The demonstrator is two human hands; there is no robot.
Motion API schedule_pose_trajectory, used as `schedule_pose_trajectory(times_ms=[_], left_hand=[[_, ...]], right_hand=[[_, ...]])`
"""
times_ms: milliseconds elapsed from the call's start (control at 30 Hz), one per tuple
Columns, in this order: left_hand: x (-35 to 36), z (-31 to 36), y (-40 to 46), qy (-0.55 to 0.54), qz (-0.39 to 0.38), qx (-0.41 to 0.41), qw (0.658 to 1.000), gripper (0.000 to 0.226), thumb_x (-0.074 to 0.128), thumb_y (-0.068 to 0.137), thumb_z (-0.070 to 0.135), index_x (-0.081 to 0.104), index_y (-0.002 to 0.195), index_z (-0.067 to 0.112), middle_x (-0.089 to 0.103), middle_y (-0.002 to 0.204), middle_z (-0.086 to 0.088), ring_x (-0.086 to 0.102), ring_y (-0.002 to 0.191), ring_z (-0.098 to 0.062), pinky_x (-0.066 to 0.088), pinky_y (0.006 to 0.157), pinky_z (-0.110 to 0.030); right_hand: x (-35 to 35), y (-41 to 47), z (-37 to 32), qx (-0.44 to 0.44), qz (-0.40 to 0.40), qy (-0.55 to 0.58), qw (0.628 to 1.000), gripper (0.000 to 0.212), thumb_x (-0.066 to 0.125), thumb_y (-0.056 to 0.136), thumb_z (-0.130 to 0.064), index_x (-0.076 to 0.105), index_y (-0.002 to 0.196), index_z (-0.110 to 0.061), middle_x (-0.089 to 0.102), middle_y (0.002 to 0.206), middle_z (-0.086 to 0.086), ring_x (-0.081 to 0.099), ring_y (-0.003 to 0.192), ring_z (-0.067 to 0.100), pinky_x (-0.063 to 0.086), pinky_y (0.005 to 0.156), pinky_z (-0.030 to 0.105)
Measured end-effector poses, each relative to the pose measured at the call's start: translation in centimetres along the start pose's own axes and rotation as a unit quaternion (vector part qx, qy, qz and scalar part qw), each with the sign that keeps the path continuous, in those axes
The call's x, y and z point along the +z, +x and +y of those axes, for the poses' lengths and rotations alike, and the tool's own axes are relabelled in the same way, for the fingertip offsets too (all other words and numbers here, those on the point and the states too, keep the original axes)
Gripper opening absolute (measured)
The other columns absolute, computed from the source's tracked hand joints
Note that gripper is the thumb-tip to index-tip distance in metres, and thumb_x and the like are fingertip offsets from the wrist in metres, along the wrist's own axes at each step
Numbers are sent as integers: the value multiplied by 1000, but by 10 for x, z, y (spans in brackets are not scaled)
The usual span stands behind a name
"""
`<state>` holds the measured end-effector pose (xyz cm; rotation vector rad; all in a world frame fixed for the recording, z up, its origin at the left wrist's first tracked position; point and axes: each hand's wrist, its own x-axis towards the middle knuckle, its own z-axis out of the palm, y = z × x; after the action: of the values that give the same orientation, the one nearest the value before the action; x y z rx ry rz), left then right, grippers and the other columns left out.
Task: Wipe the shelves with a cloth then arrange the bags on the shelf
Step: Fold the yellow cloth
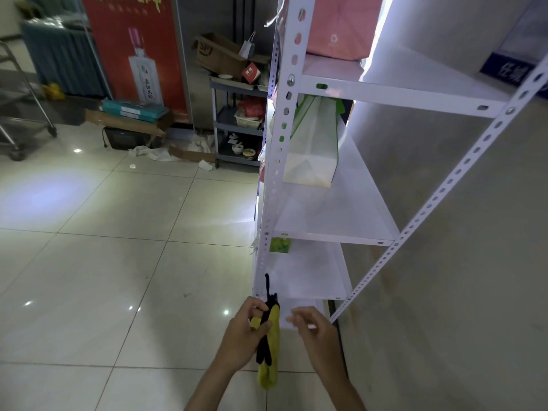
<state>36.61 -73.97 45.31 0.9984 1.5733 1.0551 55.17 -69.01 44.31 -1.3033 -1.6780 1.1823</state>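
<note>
My left hand [246, 330] grips a yellow cloth with black trim [271, 348], which hangs down in front of the white metal shelf unit [335, 232]. My right hand [314, 327] hovers just right of the cloth, fingers apart and holding nothing, near the lowest shelf board. A white and green bag [314, 143] stands on the middle shelf at its far end. A pink bag [341, 28] stands on the upper shelf. A small green item [279, 245] shows under the middle shelf's edge.
A grey wall [459, 232] runs along the right of the shelf unit. On the tiled floor beyond are a grey cart [237, 126] with dishes, cardboard boxes [219, 54], a red poster [136, 48] and a metal trolley [17, 114] at the left.
</note>
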Motion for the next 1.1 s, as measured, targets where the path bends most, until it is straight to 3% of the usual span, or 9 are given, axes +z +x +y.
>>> schedule_pose_trajectory(times_ms=[67, 133, 233, 333, 433, 567, 767, 900, 1100], left_hand=[[-6, 4, -1, -22, -35, 7, 999, 28, 71, 93, 12, 54, 111, 25, 65, 100, -3, 58, 62, -16, 50, 57, -32], [-11, 9, -3, -54, -57, 12, 997, 31, 70, 93, 11, 53, 118, 21, 67, 101, -5, 63, 70, -18, 52, 62, -31], [-15, 17, -7, -106, -53, -2, 993, 35, 71, 93, 10, 58, 123, 21, 71, 101, -11, 71, 87, -26, 56, 77, -29], [-14, 23, -11, -191, -47, -86, 977, 23, 66, 97, 22, 70, 120, 20, 75, 105, -11, 73, 101, -26, 56, 85, -34], [-13, 27, -10, -246, -55, -146, 957, 32, 59, 100, 36, 77, 114, 13, 75, 105, -13, 70, 97, -29, 55, 91, -44], [-13, 25, -5, -239, -55, -176, 953, 33, 69, 94, 38, 79, 107, 9, 77, 99, -13, 73, 92, -30, 57, 91, -46], [-11, 16, 0, -77, -37, -99, 991, 32, 54, 104, 31, 76, 88, 12, 75, 84, -6, 69, 77, -15, 55, 70, -30], [-17, 22, 0, 6, -21, -32, 999, 31, 50, 105, 31, 73, 88, 19, 73, 86, 2, 65, 76, -3, 47, 69, -15], [-18, 33, 1, 68, -49, 26, 996, 25, 50, 104, 38, 63, 88, 22, 65, 80, 12, 60, 74, -3, 47, 70, -19]], right_hand=[[-1, 11, -4, 1, -7, -5, 1000, 21, 68, 97, -24, 67, 116, -32, 69, 117, -24, 63, 114, 0, 54, 99, 36], [1, 18, -8, 5, -60, -4, 998, 28, 68, 97, -22, 64, 122, -33, 64, 125, -28, 56, 124, -3, 44, 108, 30], [7, 21, -15, 8, -93, 15, 996, 23, 70, 96, -20, 68, 117, -31, 71, 116, -19, 63, 116, 3, 48, 104, 28], [13, 17, -15, -6, -67, 38, 997, 19, 72, 94, -15, 73, 110, -25, 75, 109, -12, 69, 109, 8, 54, 100, 31], [19, 12, -14, -23, -62, 31, 997, 19, 73, 93, -15, 74, 108, -26, 75, 107, -14, 68, 108, 7, 52, 100, 24], [23, 7, -13, -30, -74, 11, 997, 23, 77, 88, -15, 76, 106, -28, 72, 104, -15, 67, 107, 6, 51, 97, 20], [20, 8, -11, 0, -67, 5, 998, 18, 84, 80, -16, 73, 91, -23, 74, 92, -10, 69, 96, 8, 53, 89, 18], [12, 15, -12, 3, -23, 33, 999, 12, 82, 83, -11, 72, 85, -18, 73, 82, -4, 69, 82, 15, 55, 77, 22], [14, 25, -17, -10, 7, 31, 999, 12, 83, 83, -18, 72, 84, -23, 72, 79, -5, 67, 77, 15, 55, 71, 22]])
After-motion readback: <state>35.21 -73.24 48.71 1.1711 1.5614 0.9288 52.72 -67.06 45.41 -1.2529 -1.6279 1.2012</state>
